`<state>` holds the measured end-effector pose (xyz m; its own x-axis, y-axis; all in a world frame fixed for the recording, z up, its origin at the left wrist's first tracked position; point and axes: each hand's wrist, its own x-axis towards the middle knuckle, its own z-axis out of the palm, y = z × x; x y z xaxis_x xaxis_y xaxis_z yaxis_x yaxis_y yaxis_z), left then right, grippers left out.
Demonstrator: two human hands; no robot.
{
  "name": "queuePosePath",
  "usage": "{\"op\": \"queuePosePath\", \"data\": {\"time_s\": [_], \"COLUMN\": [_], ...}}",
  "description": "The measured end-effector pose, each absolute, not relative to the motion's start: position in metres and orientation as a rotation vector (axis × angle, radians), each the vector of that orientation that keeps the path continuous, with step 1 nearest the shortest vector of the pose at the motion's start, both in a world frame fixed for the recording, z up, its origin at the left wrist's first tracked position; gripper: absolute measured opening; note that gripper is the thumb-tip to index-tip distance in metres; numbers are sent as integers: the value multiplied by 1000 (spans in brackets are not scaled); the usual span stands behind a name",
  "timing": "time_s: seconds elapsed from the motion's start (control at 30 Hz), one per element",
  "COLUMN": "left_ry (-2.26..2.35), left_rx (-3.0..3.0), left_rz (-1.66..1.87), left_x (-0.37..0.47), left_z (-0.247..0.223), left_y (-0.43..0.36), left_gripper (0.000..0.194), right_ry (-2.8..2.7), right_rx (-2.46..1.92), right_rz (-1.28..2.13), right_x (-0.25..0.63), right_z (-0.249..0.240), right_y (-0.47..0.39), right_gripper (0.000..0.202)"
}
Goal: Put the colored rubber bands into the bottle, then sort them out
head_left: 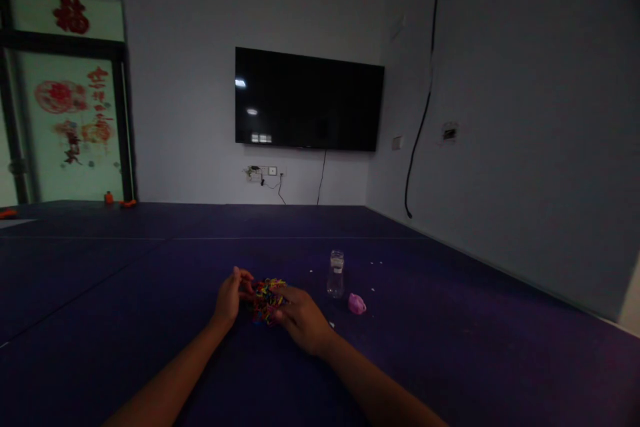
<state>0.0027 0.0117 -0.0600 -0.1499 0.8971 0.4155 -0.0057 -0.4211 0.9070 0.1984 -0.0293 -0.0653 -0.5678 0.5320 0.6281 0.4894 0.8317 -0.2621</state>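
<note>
Small loose pieces between two hands may scatter, and the bottle stands near

In the head view, the pile of small colourful pieces point(265, 301) lies on the dark purple surface point(150, 267), between the two hands. The left hand point(228, 299) is at its left edge, with fingers bent and partly apart; I cannot tell if they grip any piece. The right hand point(305, 321) reaches over the right side, fingers extended and thumb lower, near the front edge. Whether these fingertips pinch something, I also cannot tell.

The pieces look thin and tangled, so one pull could, I think, bring several together, and some may slide out of the pile. If both hands press inward unevenly, pieces may escape toward the front, where no hand makes a border.

The clear bottle point(336, 279) stands upright, beyond the right hand and apart from it. It looks light and narrow, so a quick outward move of this hand could tip it. The pink item point(357, 304) is near the bottle's base, and a sweeping forearm might push it away. Small white bits point(332, 325) lie around, and could mix with the pieces
</note>
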Motion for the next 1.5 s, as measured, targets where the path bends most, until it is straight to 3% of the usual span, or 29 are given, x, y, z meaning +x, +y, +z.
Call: {"op": "queuePosePath", "data": {"time_s": [0.33,0.6,0.87,1.17,1.5], "left_ry": [1369,1429,1360,1285,1291], "left_rx": [1980,2058,2070,2161,2004], "left_rz": [1511,1317,1360,1157,1429], "left_x": [5,11,11,12,9], "left_z": [-56,-66,-63,-68,-57], "left_y": [9,14,11,18,8], "left_gripper": [65,64,63,61,58], "right_ry": [-2306,-2065,-2229,-2308,-2007], "right_rx": [-1092,-1270,-1141,-957,-960], "right_rz": [-11,14,126,162,316], "right_x": [195,201,202,202,203], "right_z": [-66,-76,-83,-81,-76], "right_y": [-33,-16,-6,-5,-10], "right_gripper": [35,45,48,46,51]}}
